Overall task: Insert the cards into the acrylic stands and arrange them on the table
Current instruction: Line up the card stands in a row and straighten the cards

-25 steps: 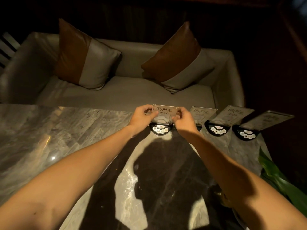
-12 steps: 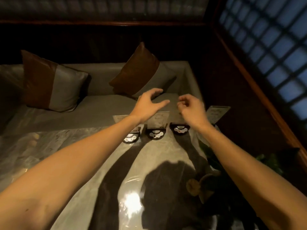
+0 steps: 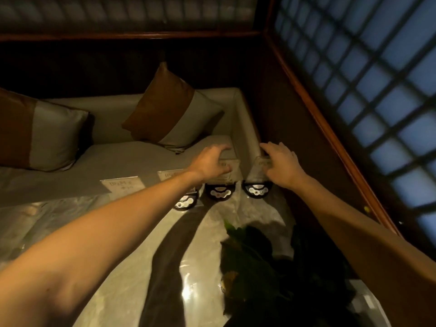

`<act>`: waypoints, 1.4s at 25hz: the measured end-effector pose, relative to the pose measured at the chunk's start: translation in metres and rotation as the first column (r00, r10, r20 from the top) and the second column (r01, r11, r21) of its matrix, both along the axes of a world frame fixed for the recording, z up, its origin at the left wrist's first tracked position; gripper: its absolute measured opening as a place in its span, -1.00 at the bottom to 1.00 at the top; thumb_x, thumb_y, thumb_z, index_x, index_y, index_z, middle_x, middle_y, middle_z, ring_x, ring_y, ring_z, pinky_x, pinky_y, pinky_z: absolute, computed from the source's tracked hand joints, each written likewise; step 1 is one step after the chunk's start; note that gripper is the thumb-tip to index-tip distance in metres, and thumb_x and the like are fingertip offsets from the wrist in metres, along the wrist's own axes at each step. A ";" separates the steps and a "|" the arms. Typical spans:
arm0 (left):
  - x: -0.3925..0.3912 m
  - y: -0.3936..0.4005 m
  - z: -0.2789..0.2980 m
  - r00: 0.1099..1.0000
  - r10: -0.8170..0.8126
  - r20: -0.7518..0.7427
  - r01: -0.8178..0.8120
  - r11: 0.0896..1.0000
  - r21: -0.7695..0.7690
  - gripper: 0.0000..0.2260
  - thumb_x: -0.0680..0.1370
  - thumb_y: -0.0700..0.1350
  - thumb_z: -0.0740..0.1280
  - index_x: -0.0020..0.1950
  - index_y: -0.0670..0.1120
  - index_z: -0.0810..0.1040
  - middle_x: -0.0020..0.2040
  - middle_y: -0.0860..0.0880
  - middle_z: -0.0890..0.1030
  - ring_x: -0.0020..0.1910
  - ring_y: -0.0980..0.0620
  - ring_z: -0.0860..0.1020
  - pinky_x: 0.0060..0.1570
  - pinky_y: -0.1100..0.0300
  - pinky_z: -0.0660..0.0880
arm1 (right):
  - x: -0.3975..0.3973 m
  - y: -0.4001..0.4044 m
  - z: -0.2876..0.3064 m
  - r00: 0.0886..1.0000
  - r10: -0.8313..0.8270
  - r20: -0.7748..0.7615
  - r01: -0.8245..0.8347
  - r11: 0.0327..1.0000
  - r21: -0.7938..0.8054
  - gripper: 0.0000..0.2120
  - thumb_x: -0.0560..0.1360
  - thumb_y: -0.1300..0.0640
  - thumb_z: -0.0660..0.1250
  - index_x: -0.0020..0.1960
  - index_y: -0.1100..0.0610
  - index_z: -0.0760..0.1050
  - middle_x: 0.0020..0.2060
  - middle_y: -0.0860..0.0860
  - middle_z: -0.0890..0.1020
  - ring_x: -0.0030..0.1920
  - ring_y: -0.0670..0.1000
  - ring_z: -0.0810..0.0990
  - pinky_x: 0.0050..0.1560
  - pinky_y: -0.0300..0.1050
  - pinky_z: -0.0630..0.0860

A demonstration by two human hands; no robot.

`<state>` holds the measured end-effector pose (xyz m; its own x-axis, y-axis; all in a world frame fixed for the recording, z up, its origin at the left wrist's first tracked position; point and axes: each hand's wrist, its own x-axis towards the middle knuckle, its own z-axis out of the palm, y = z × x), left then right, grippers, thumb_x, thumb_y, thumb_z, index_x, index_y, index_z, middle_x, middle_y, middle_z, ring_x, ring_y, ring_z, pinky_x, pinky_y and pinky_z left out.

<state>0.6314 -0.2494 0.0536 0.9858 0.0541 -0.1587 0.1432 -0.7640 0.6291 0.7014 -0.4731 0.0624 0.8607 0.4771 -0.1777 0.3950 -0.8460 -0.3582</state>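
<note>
Four acrylic stands line the far edge of the marble table, each with a card in it, tilted back toward the sofa so the print faces the seats. Take the rightmost stand as your landmark: your right hand drapes over its top right corner, fingers spread; whether they pinch the panel I cannot tell, the view being dim. Just left of it, your left hand is cupped over the top of the next stand, seemingly to steady or square it. Your hands are apart, one per stand. Further left stand the third stand, partly behind your left forearm, and the fourth stand. Each sits on a black round base. This looks like final aligning. Nearer you than the landmark, a leafy plant crowds the table's right side.
</note>
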 end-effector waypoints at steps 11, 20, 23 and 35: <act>0.036 -0.028 -0.038 0.998 0.013 -0.064 0.007 0.954 0.301 -0.81 0.57 -0.07 0.38 0.18 0.04 0.64 0.09 -0.06 0.69 0.13 -0.11 0.61 0.07 0.00 0.56 | 0.042 -0.014 -0.034 0.998 0.065 0.005 -0.064 0.991 -0.120 -0.78 0.56 0.23 0.31 0.20 0.11 0.52 0.10 0.15 0.67 0.10 0.21 0.63 0.01 0.05 0.55; 0.047 -0.044 -0.038 0.999 0.032 -0.042 -0.020 0.965 0.261 -0.84 0.58 -0.08 0.36 0.12 0.03 0.66 0.09 -0.08 0.69 0.15 -0.13 0.60 0.05 0.04 0.50 | 0.043 -0.016 -0.034 0.994 0.102 0.040 -0.096 0.987 -0.126 -0.76 0.57 0.30 0.28 0.18 0.07 0.51 0.09 0.08 0.67 0.07 0.12 0.65 -0.06 -0.02 0.57; 0.049 -0.046 -0.039 0.998 0.033 -0.059 -0.018 0.970 0.243 -0.83 0.58 -0.08 0.37 0.14 0.04 0.67 0.11 -0.06 0.69 0.17 -0.11 0.60 0.10 0.02 0.52 | 0.042 -0.017 -0.035 0.995 0.092 0.036 -0.087 0.989 -0.116 -0.75 0.57 0.29 0.29 0.20 0.05 0.51 0.10 0.08 0.67 0.08 0.11 0.64 -0.10 -0.08 0.51; 0.044 -0.037 -0.045 1.000 0.009 -0.012 -0.006 0.976 0.219 -0.77 0.59 -0.06 0.36 0.24 0.06 0.62 0.10 -0.03 0.70 0.14 -0.09 0.61 0.06 0.05 0.52 | 0.041 -0.018 -0.036 0.990 0.116 0.076 -0.110 0.991 -0.072 -0.75 0.57 0.30 0.28 0.19 0.05 0.53 0.10 0.05 0.65 0.14 0.07 0.54 0.10 0.06 0.57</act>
